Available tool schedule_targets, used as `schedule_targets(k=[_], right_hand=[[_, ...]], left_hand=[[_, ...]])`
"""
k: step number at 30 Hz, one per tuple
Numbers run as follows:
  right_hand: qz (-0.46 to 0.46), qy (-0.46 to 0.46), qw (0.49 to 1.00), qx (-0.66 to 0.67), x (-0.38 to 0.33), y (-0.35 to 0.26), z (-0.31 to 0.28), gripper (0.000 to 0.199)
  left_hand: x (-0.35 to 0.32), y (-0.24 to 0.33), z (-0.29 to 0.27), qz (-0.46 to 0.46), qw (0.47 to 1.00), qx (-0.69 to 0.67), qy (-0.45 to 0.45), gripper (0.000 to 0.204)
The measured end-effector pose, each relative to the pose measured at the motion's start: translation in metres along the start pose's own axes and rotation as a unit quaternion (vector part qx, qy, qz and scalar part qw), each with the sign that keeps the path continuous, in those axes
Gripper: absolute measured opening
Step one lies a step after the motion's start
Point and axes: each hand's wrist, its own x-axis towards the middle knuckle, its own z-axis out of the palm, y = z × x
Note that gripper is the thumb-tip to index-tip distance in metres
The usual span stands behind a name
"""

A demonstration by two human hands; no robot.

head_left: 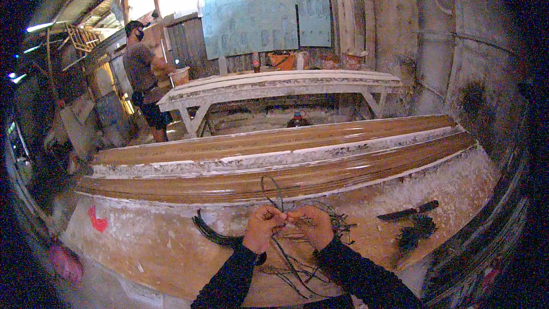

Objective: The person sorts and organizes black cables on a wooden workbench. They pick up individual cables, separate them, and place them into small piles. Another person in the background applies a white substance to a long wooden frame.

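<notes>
A: What are the hands doing?

B: Both meet over the near edge of the bench [143, 240]. The left hand [261, 228] and right hand [311, 226] are each pinched shut on thin black wires [280, 203], fingertips almost touching each other. A loop of wire stands up above the knuckles, and loose strands trail down between the forearms.

A: Where's the rest of the wire?

B: A dark bundle [214, 234] lies on the bench just left of the left wrist. More tangled strands lie under and beside the right hand.

A: Anything else close by?

B: A knife [409, 213] with a dark handle lies to the right, and just below it a black tuft [416, 232] of short pieces. A red mark [97, 220] sits at the bench's far left.

A: What's beyond the hands?

B: Long brown moulds [274, 163] with a white crusted strip between them run across the whole bench, right behind the wire loop. Farther back stands a white trestle table [274, 86], well apart.

A: Anyone else?

B: A person [143, 80] stands at the left, by the end of that table, next to a bucket [180, 74].
</notes>
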Motion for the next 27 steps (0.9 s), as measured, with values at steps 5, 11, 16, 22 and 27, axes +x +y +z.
schedule_targets(k=[5,11,16,22,27], right_hand=[[-0.214,0.012,0.939,-0.270,-0.003,-0.013,-0.005,0.021],[-0.346,-0.073,0.888,-0.295,0.003,-0.009,-0.004,0.030],[0.005,-0.162,0.987,0.001,0.000,0.001,0.001,0.022],[-0.225,-0.105,0.953,-0.173,0.003,0.004,-0.001,0.018],[-0.170,-0.052,0.964,-0.197,0.000,-0.001,-0.007,0.016]], left_hand=[[0.001,0.004,-0.005,-0.017,0.999,0.048,-0.015,0.017],[-0.002,0.014,-0.013,-0.061,0.994,0.073,-0.059,0.022],[-0.002,0.020,-0.017,-0.077,0.980,0.167,-0.077,0.024],[0.001,0.017,-0.016,-0.080,0.991,0.072,-0.081,0.029],[-0.003,0.020,-0.006,-0.076,0.995,0.016,-0.059,0.029]])
